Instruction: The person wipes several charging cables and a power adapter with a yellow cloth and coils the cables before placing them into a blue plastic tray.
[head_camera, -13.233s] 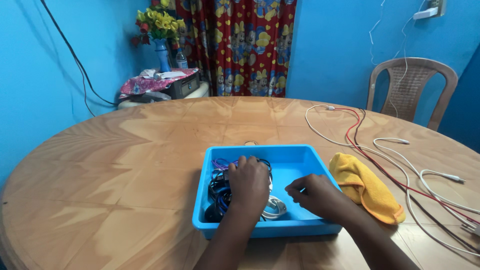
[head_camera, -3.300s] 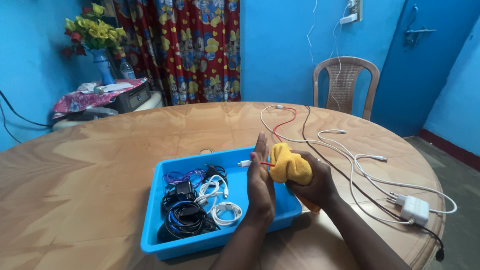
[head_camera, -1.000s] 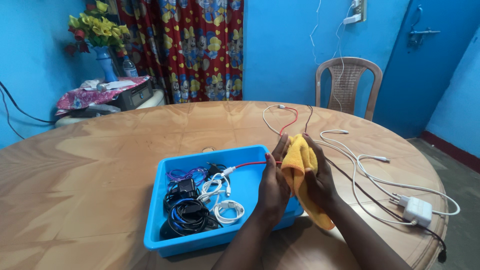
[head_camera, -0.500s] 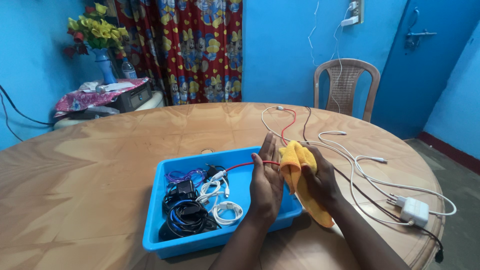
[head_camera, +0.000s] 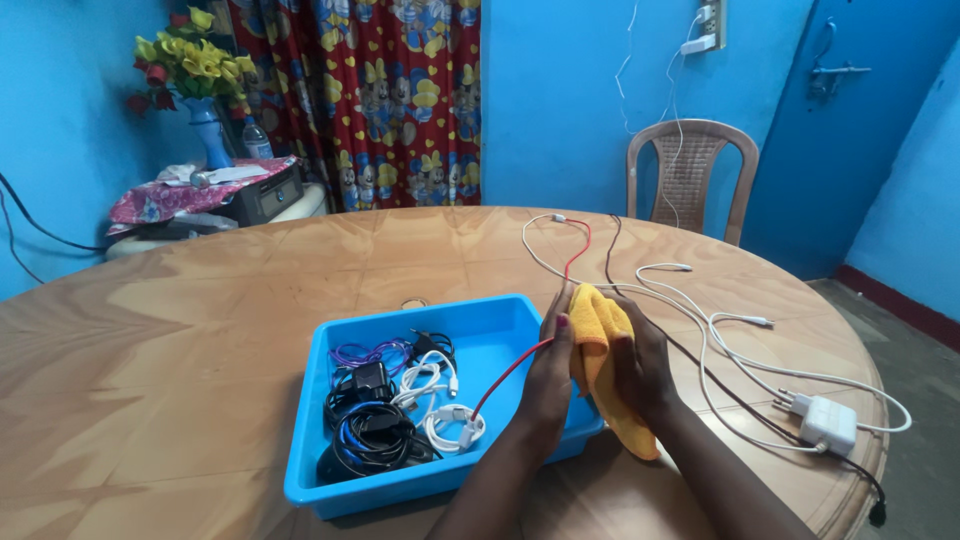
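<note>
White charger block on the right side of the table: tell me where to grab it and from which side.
Probably grip the white charger block across its two long flat sides, coming straight down from above. It lies flat on the table with its top bare. White cables leave its far end and a dark cable runs close alongside, so a low sideways approach would likely snag them.
</note>
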